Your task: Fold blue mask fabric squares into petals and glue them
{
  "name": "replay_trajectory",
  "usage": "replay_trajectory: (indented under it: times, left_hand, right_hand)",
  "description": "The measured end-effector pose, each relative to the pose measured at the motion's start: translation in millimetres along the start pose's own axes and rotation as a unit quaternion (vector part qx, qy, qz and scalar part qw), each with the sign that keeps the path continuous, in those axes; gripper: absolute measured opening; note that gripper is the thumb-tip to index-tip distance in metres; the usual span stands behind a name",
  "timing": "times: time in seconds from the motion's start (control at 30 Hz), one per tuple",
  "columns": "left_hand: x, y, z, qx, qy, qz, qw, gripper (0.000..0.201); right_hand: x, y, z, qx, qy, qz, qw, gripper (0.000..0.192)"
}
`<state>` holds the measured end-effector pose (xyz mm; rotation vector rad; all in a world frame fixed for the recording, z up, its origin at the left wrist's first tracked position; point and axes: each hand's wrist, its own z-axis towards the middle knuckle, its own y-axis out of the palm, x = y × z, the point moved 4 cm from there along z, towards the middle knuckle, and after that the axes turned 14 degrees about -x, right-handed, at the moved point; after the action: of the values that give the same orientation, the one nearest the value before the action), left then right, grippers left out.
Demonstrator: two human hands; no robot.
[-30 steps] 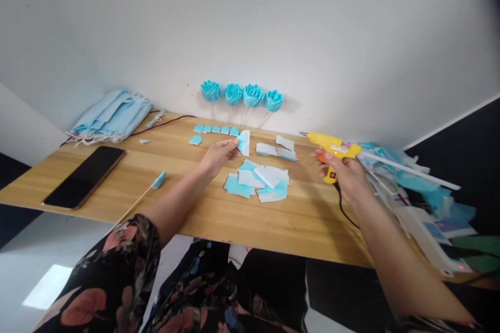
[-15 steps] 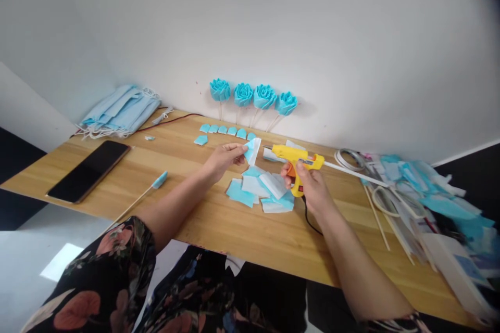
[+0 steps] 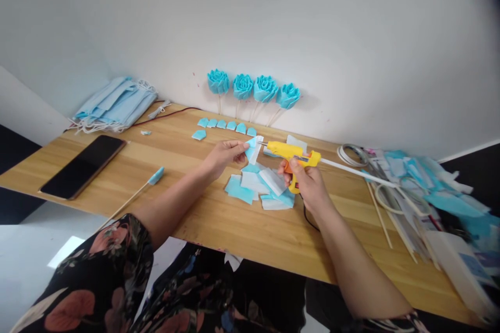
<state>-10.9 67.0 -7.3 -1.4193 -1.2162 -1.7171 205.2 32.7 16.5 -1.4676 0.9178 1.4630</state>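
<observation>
Left hand (image 3: pixel 224 155) pinches a small blue-and-white fabric piece (image 3: pixel 253 148) between thumb and fingertips, held just above the table, roughly mid-table toward the far edge. Right hand (image 3: pixel 302 179) is closed around the grip of a yellow glue gun (image 3: pixel 291 152); the metal nozzle points left and sits touching or just short of the piece's right edge, cannot tell which. Judgement: the piece looks thin, light and limp, likely to fold or flutter, so a pinch at the edge away from the nozzle suits it; fingers sit near the nozzle and fresh glue would be hot. The gun looks rigid and light, and its black cord (image 3: pixel 308 218) trails toward the near edge under the wrist and could drag. Directly beneath the hands lies a loose pile of cut pieces (image 3: pixel 258 187), overlapping, easily disturbed. Beyond, near the far edge, a row of small folded petals (image 3: pixel 226 125), and four finished blue roses (image 3: pixel 253 88) on sticks leaning against the wall. Toward the left: a stick with a blue tip (image 3: pixel 135 195), a dark phone (image 3: pixel 84 165), and a stack of face masks (image 3: pixel 115 104) at the far left corner. The right end of the table (image 3: pixel 242 229) carries a clutter of scraps and strips (image 3: pixel 422 192).
</observation>
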Motion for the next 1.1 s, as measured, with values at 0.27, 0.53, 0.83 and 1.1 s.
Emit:
replay_trajectory:
  times: [0.27,0.53,0.83,1.1]
  left_hand:
    - [0.8,2.0,0.4,-0.015,-0.004,0.004,1.0,0.039]
    - [0.0,2.6,-0.4,-0.022,-0.007,0.008,1.0,0.037]
    - [-1.3,1.9,0.1,-0.016,-0.009,0.011,1.0,0.033]
    - [1.7,-1.7,-0.4,0.01,0.007,-0.001,1.0,0.031]
  right_hand:
    - [2.7,-0.8,1.3,-0.002,-0.001,-0.027,1.0,0.045]
    - [3.6,-1.8,1.3,0.001,0.0,-0.062,0.998,0.046]
    - [1.1,-10.5,-2.6,0.035,-0.007,-0.205,0.978,0.044]
    - [-0.1,-13.6,-2.7,0.065,-0.012,-0.108,0.992,0.044]
